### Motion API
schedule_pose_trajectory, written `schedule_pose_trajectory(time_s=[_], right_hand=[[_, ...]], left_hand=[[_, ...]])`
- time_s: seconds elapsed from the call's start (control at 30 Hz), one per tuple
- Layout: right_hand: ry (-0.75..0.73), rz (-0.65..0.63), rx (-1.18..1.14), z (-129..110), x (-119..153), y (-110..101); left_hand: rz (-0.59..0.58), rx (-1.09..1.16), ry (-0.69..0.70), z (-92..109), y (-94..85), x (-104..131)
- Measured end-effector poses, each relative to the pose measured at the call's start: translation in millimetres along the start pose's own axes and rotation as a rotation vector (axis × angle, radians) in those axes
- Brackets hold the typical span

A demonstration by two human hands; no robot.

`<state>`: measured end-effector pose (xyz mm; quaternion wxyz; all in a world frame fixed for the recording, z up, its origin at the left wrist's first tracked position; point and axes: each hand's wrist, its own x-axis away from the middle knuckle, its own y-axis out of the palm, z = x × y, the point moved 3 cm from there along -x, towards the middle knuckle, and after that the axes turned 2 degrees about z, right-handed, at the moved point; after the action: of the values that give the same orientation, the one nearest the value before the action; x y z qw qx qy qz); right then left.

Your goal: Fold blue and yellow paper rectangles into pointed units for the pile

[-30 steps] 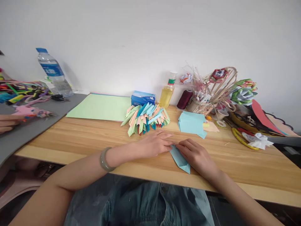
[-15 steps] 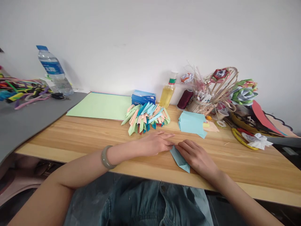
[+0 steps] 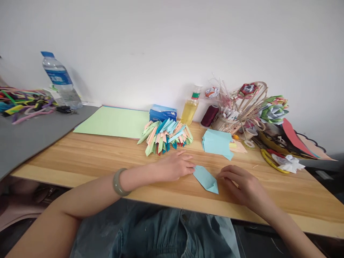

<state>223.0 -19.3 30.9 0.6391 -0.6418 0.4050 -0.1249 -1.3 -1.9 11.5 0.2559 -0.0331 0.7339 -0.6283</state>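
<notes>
A folded light-blue paper (image 3: 205, 178) lies on the wooden table between my hands, its corners creased inward. Fingertips of my left hand (image 3: 176, 165) rest at its upper left edge, the hand flat with fingers stretched out. My right hand (image 3: 244, 183) is just to the right of the paper, fingers loosely bent and apart, holding nothing. Behind my left hand sits a pile of folded paper strips (image 3: 168, 135) in green, peach, blue and red. A stack of light-blue paper sheets (image 3: 217, 141) lies farther back on the right.
Along the wall stand a blue tissue pack (image 3: 163, 113), a bottle of yellow liquid (image 3: 189, 110), a dark red thread spool (image 3: 210, 116) and a basket (image 3: 225, 124) with paper flowers. Green sheets (image 3: 115, 122) lie left. A water bottle (image 3: 61, 80) stands on the grey mat (image 3: 34, 136).
My right hand has lifted off the blue paper and moved right, uncovering it. My left hand stays at the paper's upper left edge. The view has shifted slightly.
</notes>
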Motion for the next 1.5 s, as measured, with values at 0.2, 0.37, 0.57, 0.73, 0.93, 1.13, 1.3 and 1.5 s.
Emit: schedule_pose_trajectory(time_s=[0.2, 0.37, 0.57, 0.73, 0.93, 1.13, 1.3, 1.5], right_hand=[[0.105, -0.009, -0.102, -4.5, 10.3, 3.0], [0.036, -0.032, -0.146, -2.1, 3.7, 13.8], [-0.083, -0.022, -0.067, 0.6, 3.4, 14.9], [-0.121, -0.009, 0.021, -3.9, 3.0, 14.8], [0.041, 0.018, -0.057, -5.1, 1.2, 18.8], [0.159, -0.034, -0.238, -5.1, -2.0, 21.0], [0.243, -0.047, -0.329, -1.1, -3.1, 22.3], [0.308, -0.042, -0.372, 1.8, -1.4, 25.2]], left_hand=[[0.171, -0.093, 0.005, 7.4, 0.5, 0.3], [0.159, -0.068, 0.010, 6.6, -1.1, -2.8], [0.131, -0.046, 0.006, 6.4, 1.9, -8.5], [0.146, -0.048, -0.008, 6.0, 3.7, -10.1], [0.178, 0.052, -0.115, 5.4, 5.6, -10.3], [0.188, 0.240, -0.297, 2.4, 6.2, -9.8], [0.129, 0.360, -0.432, 0.3, 3.8, -7.6], [0.082, 0.473, -0.527, -0.8, 4.3, -8.0]])
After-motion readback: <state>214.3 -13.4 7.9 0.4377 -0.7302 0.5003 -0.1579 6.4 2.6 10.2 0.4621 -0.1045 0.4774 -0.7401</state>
